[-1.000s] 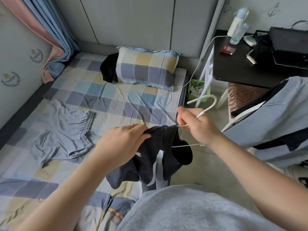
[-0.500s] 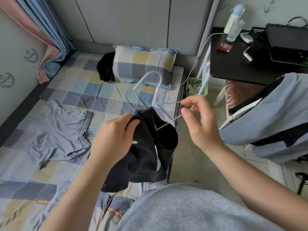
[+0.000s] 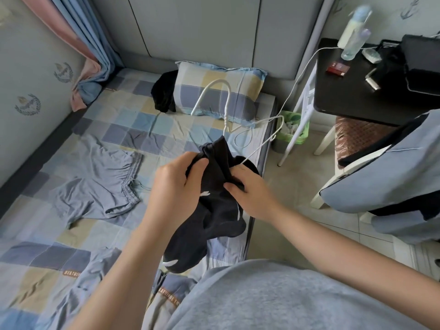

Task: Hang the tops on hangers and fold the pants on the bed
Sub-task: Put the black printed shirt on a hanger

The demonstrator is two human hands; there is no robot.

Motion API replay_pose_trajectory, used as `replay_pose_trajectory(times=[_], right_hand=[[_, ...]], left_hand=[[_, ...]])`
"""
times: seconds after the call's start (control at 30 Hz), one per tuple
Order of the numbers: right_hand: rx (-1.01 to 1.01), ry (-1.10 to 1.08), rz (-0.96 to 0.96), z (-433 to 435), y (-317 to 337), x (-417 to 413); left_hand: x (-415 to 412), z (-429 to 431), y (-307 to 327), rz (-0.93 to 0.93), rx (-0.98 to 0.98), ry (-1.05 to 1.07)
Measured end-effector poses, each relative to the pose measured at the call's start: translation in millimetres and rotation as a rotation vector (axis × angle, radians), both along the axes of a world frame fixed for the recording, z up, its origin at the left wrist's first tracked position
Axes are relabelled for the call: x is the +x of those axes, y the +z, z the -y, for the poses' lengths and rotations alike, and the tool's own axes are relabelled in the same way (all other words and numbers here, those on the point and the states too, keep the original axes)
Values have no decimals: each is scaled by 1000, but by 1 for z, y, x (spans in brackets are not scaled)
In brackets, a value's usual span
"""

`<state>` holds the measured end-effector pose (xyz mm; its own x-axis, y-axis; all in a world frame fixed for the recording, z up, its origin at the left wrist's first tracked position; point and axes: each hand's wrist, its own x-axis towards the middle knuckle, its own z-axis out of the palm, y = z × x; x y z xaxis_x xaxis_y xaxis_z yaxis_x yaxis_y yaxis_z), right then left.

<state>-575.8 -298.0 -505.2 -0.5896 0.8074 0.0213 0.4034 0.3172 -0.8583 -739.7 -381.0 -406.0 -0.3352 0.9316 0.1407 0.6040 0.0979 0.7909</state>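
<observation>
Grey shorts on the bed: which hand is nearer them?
Left. The left hand grips the black top just right of the grey shorts; the right hand grips its far side.

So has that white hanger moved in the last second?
Yes. The white hanger swung left: its hook went from beside the green bin to in front of the checked pillow.

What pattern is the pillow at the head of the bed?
The rectangular fabric pillow is checked in blue, yellow and pale grey; head view shows it best.
</observation>
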Motion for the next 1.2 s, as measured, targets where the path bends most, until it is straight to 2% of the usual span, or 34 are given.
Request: replay_pose_trajectory(times=[0.1, 0.27, 0.47, 0.53, 0.6, 0.73, 0.87, 1.0, 1.2], right_hand=[[58, 7, -32, 3, -9, 4], [-6, -3, -63, 11, -20, 18], [78, -64, -152, 19, -18, 29], [19, -61, -150, 19, -18, 31], [-60, -25, -67, 15, -20, 36], [-182, 91, 320, 11, -36, 58], [99, 111, 584, -1, -41, 76], [169, 55, 663, -22, -35, 96], [236, 9, 579, -42, -20, 101]], left_hand=[[-2, 1, -4, 12, -27, 19], [-9, 3, -13, 5, -63, 62], [-11, 2, -23, 1, -134, 99], [-10, 2, -22, 4, -124, 87], [-9, 3, -19, 7, -95, 58], [-17, 5, -14, 7, -45, 28], [-32, 12, -11, -18, -93, -83], [-50, 21, -7, -51, -121, -130], [-65, 26, 3, -42, -184, -133]])
